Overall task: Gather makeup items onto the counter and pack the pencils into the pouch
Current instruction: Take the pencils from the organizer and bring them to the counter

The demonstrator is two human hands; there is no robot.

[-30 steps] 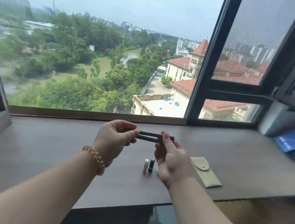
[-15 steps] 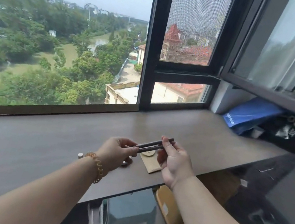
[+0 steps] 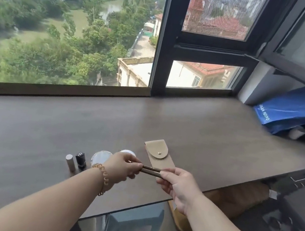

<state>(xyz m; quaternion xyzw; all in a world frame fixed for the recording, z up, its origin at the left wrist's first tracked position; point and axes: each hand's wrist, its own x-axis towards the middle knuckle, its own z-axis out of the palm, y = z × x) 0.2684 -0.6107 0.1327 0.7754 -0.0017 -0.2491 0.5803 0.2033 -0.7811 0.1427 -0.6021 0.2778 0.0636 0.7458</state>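
Two dark brown makeup pencils [image 3: 150, 170] lie side by side between my hands, above the counter [image 3: 22, 133]. My left hand [image 3: 121, 168], with a bead bracelet on its wrist, pinches their left ends. My right hand [image 3: 176, 183] grips their right ends. Just behind them a beige pouch [image 3: 158, 154] lies flat on the counter with its snap flap closed. To the left stand a silver lipstick [image 3: 70, 162], a black lipstick [image 3: 81, 159] and a round clear-lidded compact [image 3: 100, 157]; a second white round case [image 3: 127, 152] is partly hidden by my left hand.
A blue bag [image 3: 293, 108] and dark items sit at the counter's far right corner. The window frame [image 3: 164, 56] runs along the back. Below the front edge are a grey-blue stool [image 3: 134, 226] and a brown cushion [image 3: 230, 198]. A dark surface [image 3: 293, 211] adjoins on the right.
My view has tilted down and shifted, bringing the lipsticks and compacts into sight. Both hands still hold the pencils, which are now nearly level and nearer the pouch's lower end.
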